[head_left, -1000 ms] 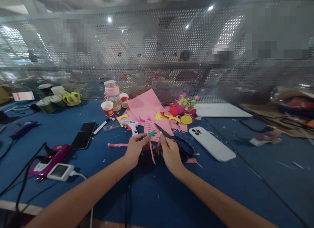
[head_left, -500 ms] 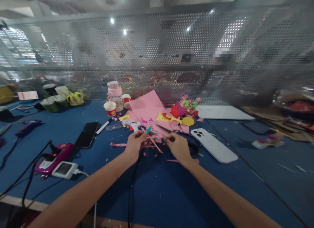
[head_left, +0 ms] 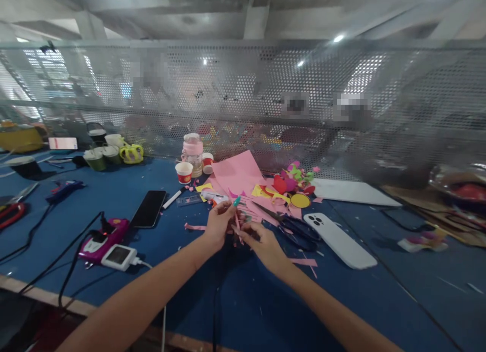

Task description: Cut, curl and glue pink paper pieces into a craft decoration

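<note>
My left hand is closed over the middle of the table, pinching a narrow pink paper strip. A small teal tip sticks up from the same fingers; I cannot tell what it belongs to. My right hand has its thumb and fingers closed at the strip's lower end. Scissors with dark blue handles lie just beyond the right hand, blades towards the pink paper scraps. Behind both hands rests a large pink paper sheet. Near the left fingertips lies a white glue gun, partly hidden.
A white phone lies to the right, a black phone to the left. Paper cups and a pink-lidded jar stand at the back. A magenta power strip trails cables at left. A perforated metal screen borders the table.
My right hand has moved left from the scissors to the paper strip, leaving the scissors lying in full view. The strip is now between both hands. The camera view has shifted slightly upward and left.
</note>
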